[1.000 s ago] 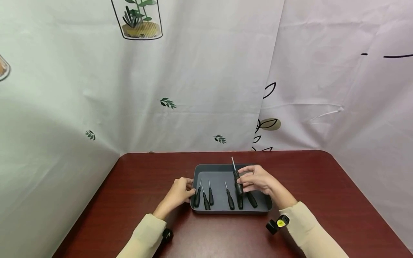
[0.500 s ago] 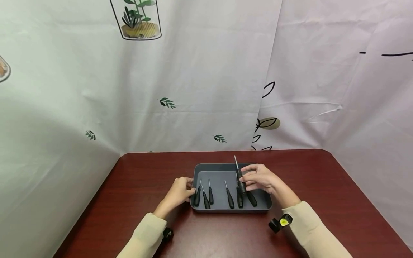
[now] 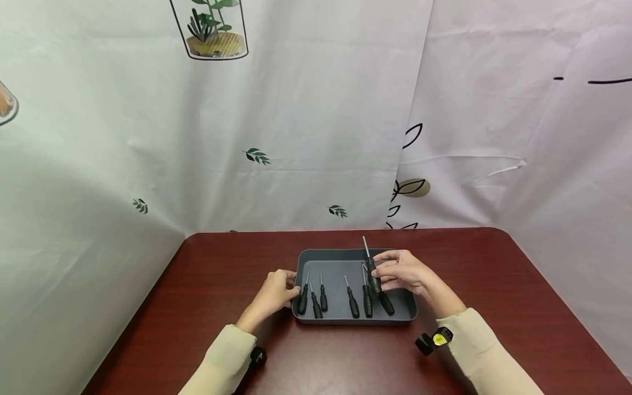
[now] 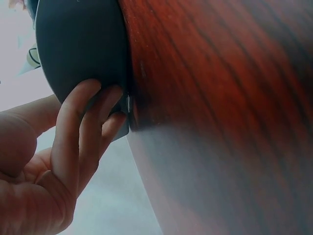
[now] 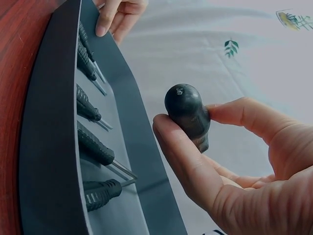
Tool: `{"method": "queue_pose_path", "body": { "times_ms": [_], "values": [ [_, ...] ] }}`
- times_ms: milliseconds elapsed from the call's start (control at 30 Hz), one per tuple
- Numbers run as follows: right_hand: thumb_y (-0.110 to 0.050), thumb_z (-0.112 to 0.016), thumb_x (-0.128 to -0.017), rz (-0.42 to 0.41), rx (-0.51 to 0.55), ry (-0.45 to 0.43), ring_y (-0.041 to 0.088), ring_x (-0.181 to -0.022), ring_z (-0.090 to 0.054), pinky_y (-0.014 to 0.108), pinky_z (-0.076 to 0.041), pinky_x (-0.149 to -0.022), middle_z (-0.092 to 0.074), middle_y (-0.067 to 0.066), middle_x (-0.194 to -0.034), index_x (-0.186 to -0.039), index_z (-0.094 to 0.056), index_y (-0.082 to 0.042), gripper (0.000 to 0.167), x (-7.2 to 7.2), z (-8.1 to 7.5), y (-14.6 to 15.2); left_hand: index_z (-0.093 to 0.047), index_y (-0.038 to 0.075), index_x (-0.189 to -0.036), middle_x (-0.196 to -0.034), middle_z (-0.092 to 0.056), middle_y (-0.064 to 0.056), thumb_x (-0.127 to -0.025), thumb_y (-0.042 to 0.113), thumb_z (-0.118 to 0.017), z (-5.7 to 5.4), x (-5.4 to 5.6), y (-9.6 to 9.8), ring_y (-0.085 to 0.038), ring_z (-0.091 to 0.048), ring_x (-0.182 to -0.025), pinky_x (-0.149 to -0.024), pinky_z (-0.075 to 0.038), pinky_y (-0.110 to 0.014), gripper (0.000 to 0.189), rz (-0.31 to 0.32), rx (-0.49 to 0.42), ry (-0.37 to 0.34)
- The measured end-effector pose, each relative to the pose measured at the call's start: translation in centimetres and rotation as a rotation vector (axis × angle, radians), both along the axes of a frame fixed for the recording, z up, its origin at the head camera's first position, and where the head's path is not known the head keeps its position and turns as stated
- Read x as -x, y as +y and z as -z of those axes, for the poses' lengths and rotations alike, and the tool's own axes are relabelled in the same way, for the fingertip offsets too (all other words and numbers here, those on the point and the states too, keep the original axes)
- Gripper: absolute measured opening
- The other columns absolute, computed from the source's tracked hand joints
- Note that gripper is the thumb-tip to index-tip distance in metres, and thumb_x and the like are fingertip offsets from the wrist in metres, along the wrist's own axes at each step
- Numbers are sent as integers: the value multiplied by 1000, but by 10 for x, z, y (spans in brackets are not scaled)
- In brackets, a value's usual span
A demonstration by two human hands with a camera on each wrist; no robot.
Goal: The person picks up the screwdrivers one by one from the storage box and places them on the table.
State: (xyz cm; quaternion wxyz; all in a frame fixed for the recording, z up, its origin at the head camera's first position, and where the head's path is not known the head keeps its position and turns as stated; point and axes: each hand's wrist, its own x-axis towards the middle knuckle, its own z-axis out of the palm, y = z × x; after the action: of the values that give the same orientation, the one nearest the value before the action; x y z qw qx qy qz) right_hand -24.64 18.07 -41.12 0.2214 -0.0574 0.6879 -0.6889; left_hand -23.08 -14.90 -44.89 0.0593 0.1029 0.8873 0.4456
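My right hand (image 3: pixel 404 272) pinches a black-handled screwdriver (image 3: pixel 373 276) above the right part of a grey tray (image 3: pixel 345 322), its metal shaft pointing away and up. In the right wrist view, thumb and fingers hold the handle (image 5: pixel 185 104), whose rounded end faces the camera. My left hand (image 3: pixel 270 291) grips the tray's left side, thumb over the rim and fingers against the outer wall (image 4: pixel 80 44). Inside lie three smaller screwdrivers at the left, one of them a short screwdriver (image 3: pixel 323 299), and three more toward the right, including a ribbed-handled screwdriver (image 3: pixel 367 303).
The tray stands on a dark red wooden table (image 3: pixel 237 258) with rounded far corners. Behind it hangs a pale cloth backdrop (image 3: pixel 296 109) printed with leaves and a potted plant. Each sleeve carries a small black device, such as the right wrist device (image 3: pixel 433 340).
My right hand has shifted a little to the right with the screwdriver, uncovering more of the ribbed-handled screwdriver beneath. My left hand stays on the tray's side.
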Motion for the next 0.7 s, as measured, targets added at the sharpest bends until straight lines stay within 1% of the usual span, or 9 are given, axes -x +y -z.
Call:
{"method": "queue_pose_path", "body": {
  "times_ms": [100,367,533,700],
  "values": [
    [8,-67,-87,4,-2,0,20,-79,-70,42,-62,-73,-71,9,-91,-138,-38,18,58,0,0,3,-56,-19,-128,-102,-68,-26,-90,-6,-67,0,1,1,-26,-71,-76,-52,-60,-31,41,1,-11,-5],
    [3,-68,-87,6,-16,14,20,-82,-68,40,-62,-74,-71,10,-97,-136,-41,17,57,-2,-1,10,-55,-20,-127,-100,-68,-26,-90,-6,-67,2,0,-1,-25,-71,-70,-51,-60,-32,41,12,-13,-3],
    [1,-68,-88,14,-14,12,21,-84,-69,40,-62,-76,-71,10,-98,-137,-40,17,59,-1,-2,17,-55,-20,-127,-101,-68,-26,-90,-6,-67,1,1,0,-26,-71,-73,-51,-60,-32,41,11,-17,-5],
    [-3,-71,-87,-11,6,23,21,-84,-69,39,-62,-76,-71,8,-97,-136,-42,15,60,0,-3,23,-55,-20,-128,-102,-68,-26,-91,-6,-66,1,1,0,-26,-71,-76,-52,-60,-31,42,5,-12,-8]
  ]
}}
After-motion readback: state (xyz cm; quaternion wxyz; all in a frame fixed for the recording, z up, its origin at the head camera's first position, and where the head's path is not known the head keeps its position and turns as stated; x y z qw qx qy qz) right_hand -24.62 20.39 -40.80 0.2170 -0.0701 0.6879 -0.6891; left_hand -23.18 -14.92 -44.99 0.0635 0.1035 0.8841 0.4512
